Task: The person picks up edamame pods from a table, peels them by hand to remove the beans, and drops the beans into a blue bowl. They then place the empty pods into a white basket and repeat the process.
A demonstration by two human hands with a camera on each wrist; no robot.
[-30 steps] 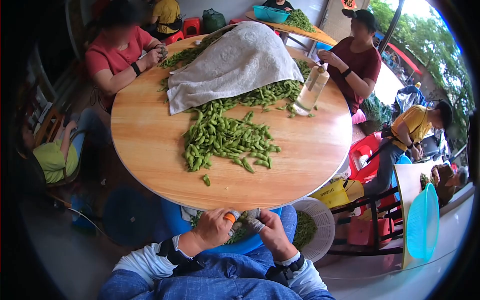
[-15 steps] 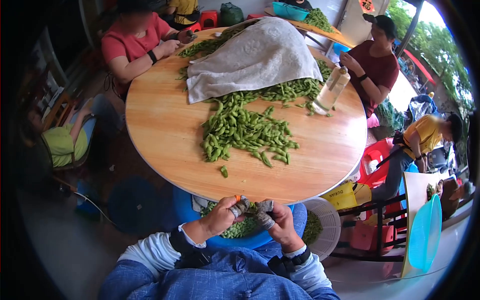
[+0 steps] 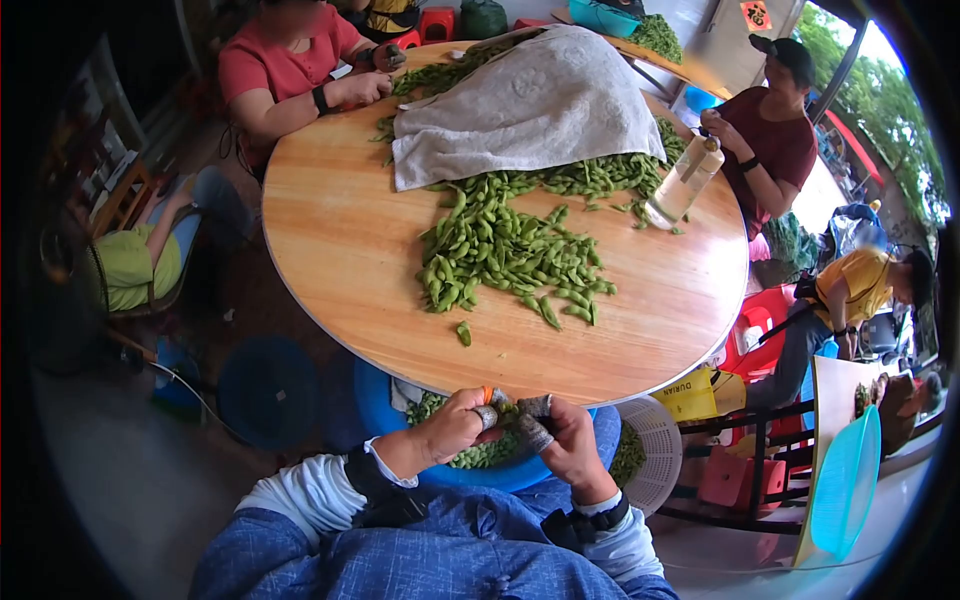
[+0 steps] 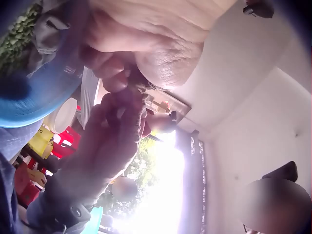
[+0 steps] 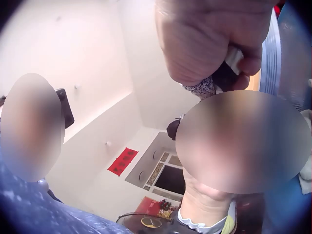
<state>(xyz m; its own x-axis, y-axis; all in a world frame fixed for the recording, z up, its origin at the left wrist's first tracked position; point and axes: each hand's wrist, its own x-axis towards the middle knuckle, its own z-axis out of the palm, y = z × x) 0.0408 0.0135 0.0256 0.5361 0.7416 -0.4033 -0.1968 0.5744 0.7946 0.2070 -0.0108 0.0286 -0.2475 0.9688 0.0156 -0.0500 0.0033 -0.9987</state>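
Observation:
Both hands meet just below the near edge of the round wooden table, above a blue tub of green beans. Grey coverings wrap some fingertips, and an orange band circles a left finger. My left hand pinches one side of a small green pod; my right hand pinches the other side. In the left wrist view the left hand is close overhead, the pod out of sight. The right wrist view shows the right hand with curled fingers; a blur covers much beside it.
Loose pods lie on the table, with a grey cloth over a heap and a clear bottle at its right. A white basket stands right of the tub. Other people sit around.
The head view has shifted, so the table and pods appear farther right and higher. Both hands stay together; the right hand's covered fingertips have spread slightly compared with a second ago.

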